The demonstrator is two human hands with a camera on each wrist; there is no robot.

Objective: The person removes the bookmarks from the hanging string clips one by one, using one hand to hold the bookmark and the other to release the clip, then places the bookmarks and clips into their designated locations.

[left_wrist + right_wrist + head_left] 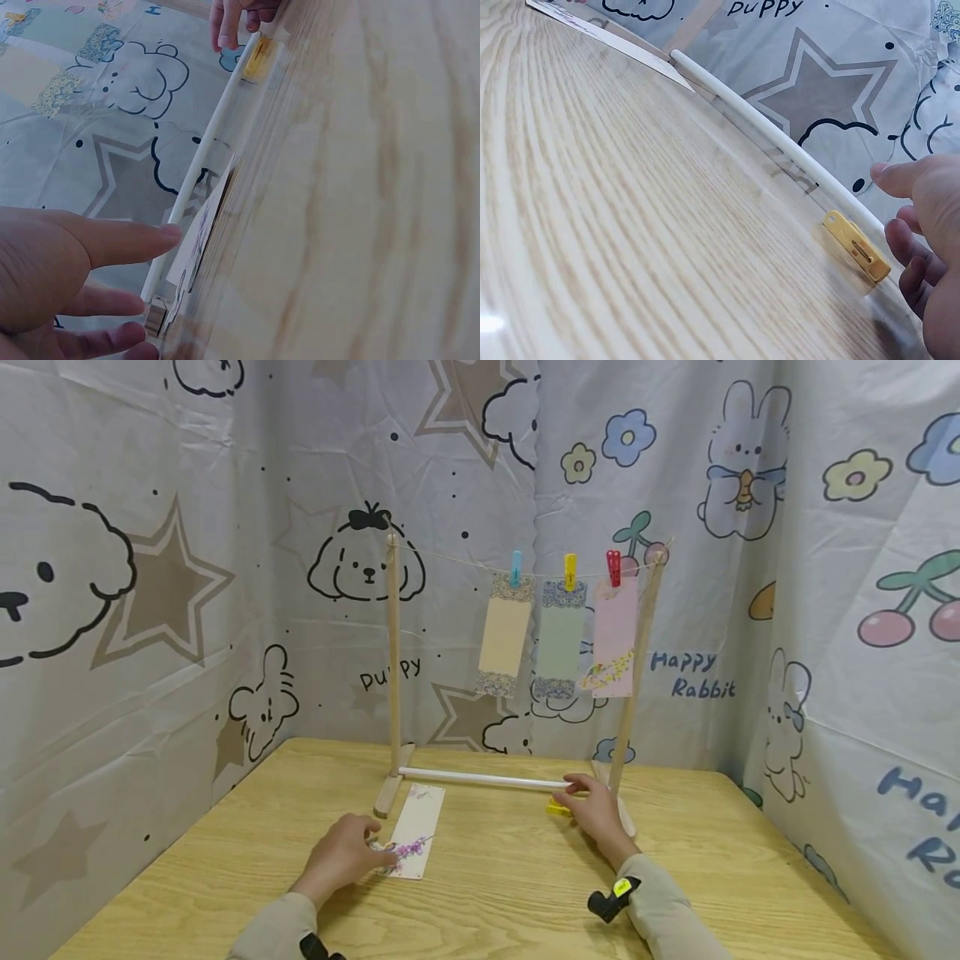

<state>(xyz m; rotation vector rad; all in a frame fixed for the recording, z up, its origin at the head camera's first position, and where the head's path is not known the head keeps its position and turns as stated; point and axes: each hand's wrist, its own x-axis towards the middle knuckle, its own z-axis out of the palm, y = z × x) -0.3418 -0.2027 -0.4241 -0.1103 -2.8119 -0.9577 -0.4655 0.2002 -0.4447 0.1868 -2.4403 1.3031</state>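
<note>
A cream bookmark card (418, 820) with purple blossoms lies flat on the table, in front of the wooden rack's left foot. My left hand (342, 855) is over its lower left edge, thumb and fingers apart; whether a fingertip touches the card I cannot tell. Beside the rack's right end lies a yellow clothespin (857, 247), partly covered by my right hand (596, 814) in the head view. In the right wrist view that hand's fingers are loosely bent next to the clothespin, with a gap between them and it.
A white rod (483, 778) joins the rack's feet. Between the wooden posts runs a string (450, 558). From it hang a yellowish card (504, 635), a green card (561, 635) and a pink card (613, 627), held by blue, yellow and red clothespins. A printed curtain (330, 460) surrounds the table.
</note>
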